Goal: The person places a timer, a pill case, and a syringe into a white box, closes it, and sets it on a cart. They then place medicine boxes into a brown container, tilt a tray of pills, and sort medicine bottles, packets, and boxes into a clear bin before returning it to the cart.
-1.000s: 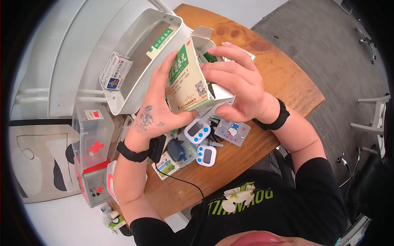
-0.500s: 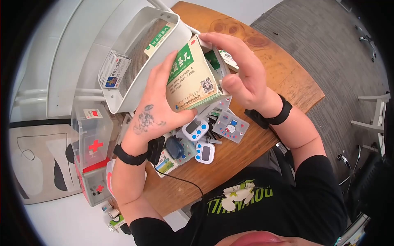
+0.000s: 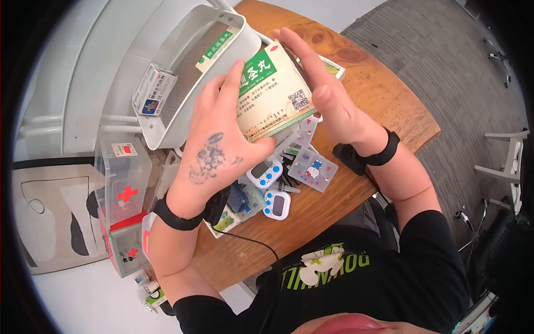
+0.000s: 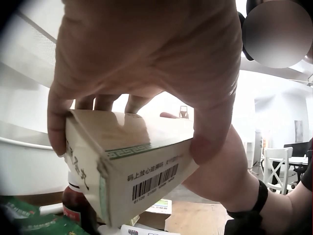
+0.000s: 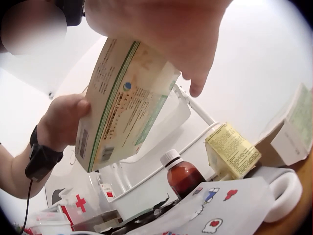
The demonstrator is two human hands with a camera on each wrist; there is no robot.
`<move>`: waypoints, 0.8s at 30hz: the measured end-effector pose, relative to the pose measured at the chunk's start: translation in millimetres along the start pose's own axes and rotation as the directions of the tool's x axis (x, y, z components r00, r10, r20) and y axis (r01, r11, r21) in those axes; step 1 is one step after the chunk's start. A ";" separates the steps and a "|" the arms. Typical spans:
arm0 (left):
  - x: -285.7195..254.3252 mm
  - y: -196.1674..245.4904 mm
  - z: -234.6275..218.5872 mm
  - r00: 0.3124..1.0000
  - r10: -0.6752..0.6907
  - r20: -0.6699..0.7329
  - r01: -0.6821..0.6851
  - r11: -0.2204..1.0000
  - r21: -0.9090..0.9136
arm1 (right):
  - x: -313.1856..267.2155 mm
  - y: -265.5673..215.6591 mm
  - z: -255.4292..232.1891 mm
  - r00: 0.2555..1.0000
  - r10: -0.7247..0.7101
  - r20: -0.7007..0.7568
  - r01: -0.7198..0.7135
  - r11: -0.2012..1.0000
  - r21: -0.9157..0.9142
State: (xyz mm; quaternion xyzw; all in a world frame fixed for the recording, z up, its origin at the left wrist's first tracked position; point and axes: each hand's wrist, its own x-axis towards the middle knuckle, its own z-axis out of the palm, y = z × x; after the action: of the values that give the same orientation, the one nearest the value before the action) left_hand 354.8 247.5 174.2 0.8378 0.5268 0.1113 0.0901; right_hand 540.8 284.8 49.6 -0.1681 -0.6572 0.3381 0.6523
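Observation:
A cream and green medicine box [image 3: 272, 92] is tilted in the air above the table, printed face up in the head view. The left hand [image 3: 214, 139] grips it, thumb on the near edge and fingers round the far side; in the left wrist view the box [image 4: 142, 166] shows a barcode end. At the box's right side is the right hand [image 3: 339, 103], its fingers extended along the edge. The right wrist view shows the box [image 5: 127, 103] between both hands.
A white mesh basket [image 3: 161, 133] holds a cream and green box [image 3: 216, 47] and a white box [image 3: 153, 92]. Two timers [image 3: 276, 205], a cartoon-print case [image 3: 312, 170] and a brown bottle [image 5: 182, 174] are nearby. Clear first-aid boxes [image 3: 125, 189] stand at the left.
The box's open top with green contents is no longer seen, and its printed face has turned flatter and moved right. The right hand's fingers have come out of the opening and straightened.

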 end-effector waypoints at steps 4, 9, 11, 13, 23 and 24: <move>-0.2 -2.8 1.4 1.000 0.008 0.007 -0.008 1.000 -0.007 | 0.0 6.7 -5.7 0.996 0.062 0.062 -0.063 0.998 0.016; 5.6 -13.0 -4.2 0.999 0.014 -0.033 -0.017 0.997 -0.072 | 2.7 2.8 -5.1 0.992 0.061 -0.109 -0.055 0.997 0.059; 9.7 -18.1 -13.0 0.997 -0.044 -0.058 0.039 0.996 -0.080 | 5.9 0.2 -8.9 0.981 0.124 -0.151 -0.121 0.992 0.033; 15.9 -29.0 -25.5 0.991 -0.087 -0.099 0.083 0.996 -0.040 | 6.2 3.9 -10.9 0.976 0.096 -0.196 -0.092 0.995 0.032; 76.9 -125.9 -78.1 0.955 -0.295 -0.044 0.295 0.956 -0.011 | 6.7 0.8 -12.0 0.974 0.105 -0.201 -0.097 0.994 0.049; 82.8 -129.9 -77.2 0.951 -0.309 -0.003 0.309 0.951 -0.006 | 6.2 0.4 -12.0 0.974 0.112 -0.199 -0.105 0.993 0.045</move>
State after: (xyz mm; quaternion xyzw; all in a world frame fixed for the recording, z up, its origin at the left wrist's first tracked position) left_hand 255.8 380.5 220.9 0.7446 0.6513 0.0990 0.1079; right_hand 551.8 291.9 53.0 -0.2260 -0.5719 0.3657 0.6987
